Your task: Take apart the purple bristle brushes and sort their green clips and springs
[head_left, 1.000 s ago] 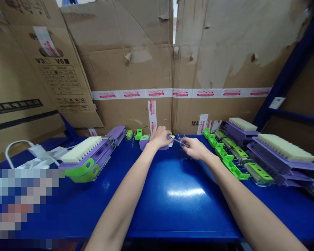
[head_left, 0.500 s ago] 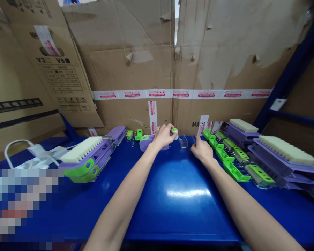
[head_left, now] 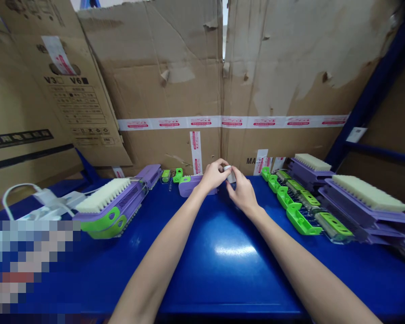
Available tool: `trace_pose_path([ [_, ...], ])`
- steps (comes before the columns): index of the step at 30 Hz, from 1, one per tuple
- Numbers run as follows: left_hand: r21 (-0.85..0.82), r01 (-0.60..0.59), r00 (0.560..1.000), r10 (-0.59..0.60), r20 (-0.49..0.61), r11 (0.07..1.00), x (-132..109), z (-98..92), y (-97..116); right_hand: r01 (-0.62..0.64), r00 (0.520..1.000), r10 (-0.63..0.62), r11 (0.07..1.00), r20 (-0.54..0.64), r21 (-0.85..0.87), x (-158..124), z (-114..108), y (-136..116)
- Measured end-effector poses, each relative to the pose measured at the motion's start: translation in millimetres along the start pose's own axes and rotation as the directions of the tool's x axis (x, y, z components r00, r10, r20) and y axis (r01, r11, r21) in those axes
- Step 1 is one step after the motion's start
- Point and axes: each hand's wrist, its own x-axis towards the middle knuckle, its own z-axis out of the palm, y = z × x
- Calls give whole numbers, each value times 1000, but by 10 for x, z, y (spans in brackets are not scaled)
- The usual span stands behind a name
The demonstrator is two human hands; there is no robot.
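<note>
My left hand (head_left: 215,174) is closed, its fingertips pinching a small white round piece (head_left: 230,175) above the back of the blue table. My right hand (head_left: 243,191) meets it from the right, thumb and fingers curled round the same piece. The fingers cover much of it, and the green top is out of sight. Under my left wrist lies a purple part with a green end (head_left: 188,186), flat on the table. The small clear plastic box that stood beside the piece is hidden behind my right hand or cannot be made out.
Green clips (head_left: 284,198) and green-topped clear containers (head_left: 334,225) line up at right, beside purple units with cream bristle blocks (head_left: 371,193). A similar purple and green unit (head_left: 111,202) stands left, near a white power strip (head_left: 50,204). Cardboard (head_left: 168,99) walls the back.
My right hand has moved left from beside the green clips to the white piece at my left hand. The piece has tilted, and its green top no longer shows.
</note>
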Motion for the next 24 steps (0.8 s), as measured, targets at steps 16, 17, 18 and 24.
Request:
trace_pose_path([
  [16,570,137,981,-192,38,810,-65,-271,-297,-155,978,197,911,73,-382,24,118,71],
  [17,578,130,981,-189,42,805,-67,-269,-287,-148,977,195,911,85,-385,22,120,69],
  [18,588,125,981,-186,45,799,-70,-268,-274,-143,977,193,911,93,-387,21,120,67],
  [24,610,105,983,-177,58,785,-89,-275,-233,-94,982,151,916,117,-390,8,119,39],
])
